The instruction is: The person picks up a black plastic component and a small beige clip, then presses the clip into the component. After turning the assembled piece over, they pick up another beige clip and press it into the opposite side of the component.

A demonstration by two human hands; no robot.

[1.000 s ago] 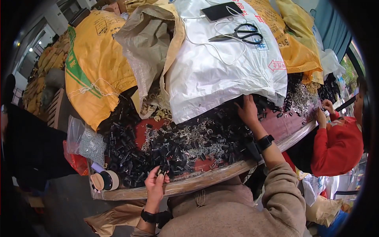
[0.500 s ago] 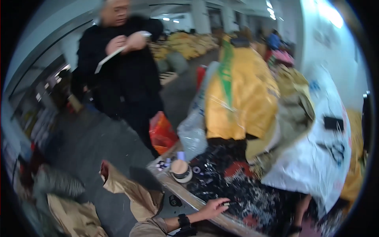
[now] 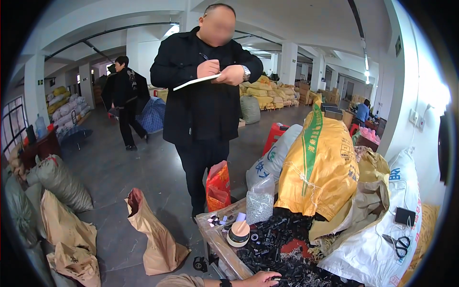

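My left hand (image 3: 260, 279) reaches in from the lower edge, a dark watch on its wrist. Its fingers are bent together at the table's near side around a small dark piece too small to name. Beside it spreads a heap of small black plastic parts (image 3: 266, 244) with thin silvery metal pieces (image 3: 330, 276) among them. My right hand is outside the picture. Left of the heap stand a round tub with a beige disc on top (image 3: 238, 233) and a clear bag of small silvery pieces (image 3: 260, 206).
Large yellow sack (image 3: 320, 167) and white sack (image 3: 373, 253) with scissors (image 3: 398, 246) flank the heap. An open brown paper bag (image 3: 158, 239) stands on the floor at left. A person in black (image 3: 201, 105) writes on a pad beyond the table; another (image 3: 126, 103) walks behind.
The view has swung left and up, so the table sits lower in the picture. My right hand has left the picture. My left hand stays by the heap.
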